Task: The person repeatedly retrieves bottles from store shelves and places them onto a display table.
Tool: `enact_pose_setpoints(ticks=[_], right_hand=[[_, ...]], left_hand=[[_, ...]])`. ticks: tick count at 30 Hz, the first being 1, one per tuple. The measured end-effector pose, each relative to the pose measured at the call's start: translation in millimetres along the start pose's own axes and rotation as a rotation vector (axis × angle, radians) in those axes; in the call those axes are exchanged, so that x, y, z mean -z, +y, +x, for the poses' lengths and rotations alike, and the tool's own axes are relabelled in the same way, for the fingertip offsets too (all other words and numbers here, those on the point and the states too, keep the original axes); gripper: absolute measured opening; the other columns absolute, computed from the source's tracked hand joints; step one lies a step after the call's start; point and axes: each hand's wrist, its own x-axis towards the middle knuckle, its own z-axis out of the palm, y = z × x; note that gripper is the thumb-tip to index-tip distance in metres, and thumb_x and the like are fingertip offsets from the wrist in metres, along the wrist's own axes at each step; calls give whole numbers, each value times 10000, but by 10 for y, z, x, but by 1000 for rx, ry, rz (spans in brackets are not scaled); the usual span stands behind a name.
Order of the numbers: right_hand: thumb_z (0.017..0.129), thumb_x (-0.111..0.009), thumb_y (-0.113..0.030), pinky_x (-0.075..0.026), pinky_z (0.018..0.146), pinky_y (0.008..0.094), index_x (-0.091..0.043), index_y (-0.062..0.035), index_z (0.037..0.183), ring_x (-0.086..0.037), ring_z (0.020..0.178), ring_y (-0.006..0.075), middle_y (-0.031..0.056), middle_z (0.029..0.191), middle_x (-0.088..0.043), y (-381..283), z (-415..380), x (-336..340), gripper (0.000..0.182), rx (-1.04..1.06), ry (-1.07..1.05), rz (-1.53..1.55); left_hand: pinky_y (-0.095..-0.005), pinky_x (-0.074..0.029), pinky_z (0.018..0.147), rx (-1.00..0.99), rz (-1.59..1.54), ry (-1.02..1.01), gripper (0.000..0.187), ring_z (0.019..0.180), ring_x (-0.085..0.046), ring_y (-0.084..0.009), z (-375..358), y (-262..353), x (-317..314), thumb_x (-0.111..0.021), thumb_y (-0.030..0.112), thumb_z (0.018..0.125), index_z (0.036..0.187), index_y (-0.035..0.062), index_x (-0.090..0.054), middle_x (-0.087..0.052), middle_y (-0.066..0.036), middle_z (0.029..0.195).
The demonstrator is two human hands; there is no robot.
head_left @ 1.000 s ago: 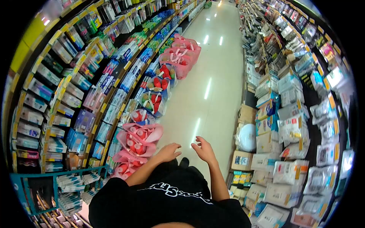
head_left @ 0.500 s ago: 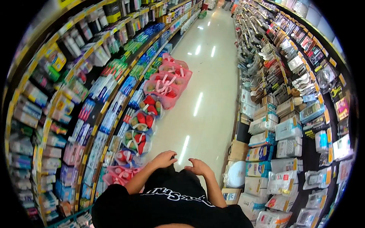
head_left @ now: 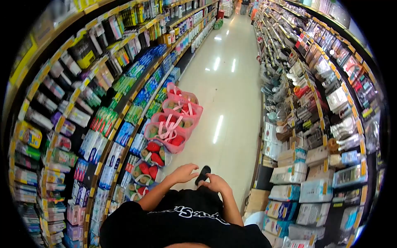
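Observation:
My left hand [head_left: 184,173] hovers in front of my black shirt [head_left: 186,211] over the aisle floor, fingers loosely bent and apart, with nothing in it. Close by on the right, my right hand [head_left: 216,183] is also empty, its thumb spread from its fingers. Neither hand touches any goods. Between and just beyond them a black shoe [head_left: 202,174] shows on the floor. Nearest to my left hand are clear bags [head_left: 144,171] with red and green items, standing along the left shelf foot.
Pink bags [head_left: 178,120] with ribbons stand farther along the left shelf base. Tall shelves of boxed goods [head_left: 99,144] line the left side. On the right, racks hold packaged goods [head_left: 316,186] and utensils. A person [head_left: 245,6] stands at the far aisle end.
The view has moved forward along the aisle, so the pink bags and shelf goods appear lower and nearer. The black shoe has come into view. My hands remain empty before my body.

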Motion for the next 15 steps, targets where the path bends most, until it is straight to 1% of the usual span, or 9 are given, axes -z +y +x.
enact_pose_setpoints(ticks=[2,3,5,6,8,10,11,13,15], right_hand=[[868,-630,-407,-474,948,451,-552,50,1244,-591,1103,408,283,1177,-612,188,387,480,596,5,-7,-48],[868,-631,-407,-474,947,453,-554,46,1242,-588,1107,409,281,1185,-609,225,576,756,593,32,26,-47],[868,-633,-408,-476,944,455,-558,40,1238,-581,1115,412,277,1200,-603,284,864,1241,585,75,77,-43],[869,-637,-439,-460,974,445,-527,36,1300,-571,1145,405,277,1227,-595,311,1063,1469,652,125,92,-41],[872,-633,-436,-456,981,443,-515,34,1313,-562,1158,404,276,1245,-584,364,1403,1905,655,103,51,-107],[880,-630,-421,-453,985,436,-499,35,1325,-553,1168,403,268,1267,-573,331,1734,2327,651,113,11,-127],[881,-631,-416,-452,986,434,-500,36,1323,-553,1166,404,266,1268,-573,382,1910,2478,645,167,27,-56],[882,-635,-404,-451,988,429,-503,36,1318,-554,1163,407,263,1268,-573,513,2316,2778,633,273,65,81],[879,-646,-391,-446,995,425,-504,26,1322,-551,1166,406,262,1273,-569,656,2732,3056,624,209,0,68]], left_hand=[[-428,-481,905,89,50,-50,426,1049,-604,-358,411,-176,24,-608,342,915,1176,6,-595,-630,-210,1113],[-435,-474,920,112,130,-123,434,1072,-593,-369,619,-192,115,-600,346,918,1186,4,-592,-631,-215,1121],[-437,-474,916,101,144,-136,409,1067,-594,-376,1014,-202,306,-599,331,918,1176,13,-597,-636,-213,1113],[-447,-474,915,137,138,-140,406,1072,-591,-374,1236,-228,396,-601,333,912,1176,25,-599,-634,-205,1122],[-467,-473,913,221,107,-152,399,1082,-586,-369,1589,-269,540,-605,338,900,1176,49,-603,-630,-189,1139],[-466,-473,908,182,62,-116,396,1070,-589,-372,1945,-525,556,-609,330,898,1174,45,-599,-632,-188,1129],[-465,-473,906,157,43,-95,395,1065,-591,-373,2170,-666,562,-611,326,897,1173,44,-597,-633,-188,1124],[-472,-473,876,189,-51,-86,367,1036,-599,-384,2618,-620,810,-622,302,894,1142,34,-590,-637,-194,1088],[-474,-472,861,209,-129,-53,342,1018,-603,-392,3046,-689,993,-629,282,890,1130,45,-571,-637,-196,1073]])
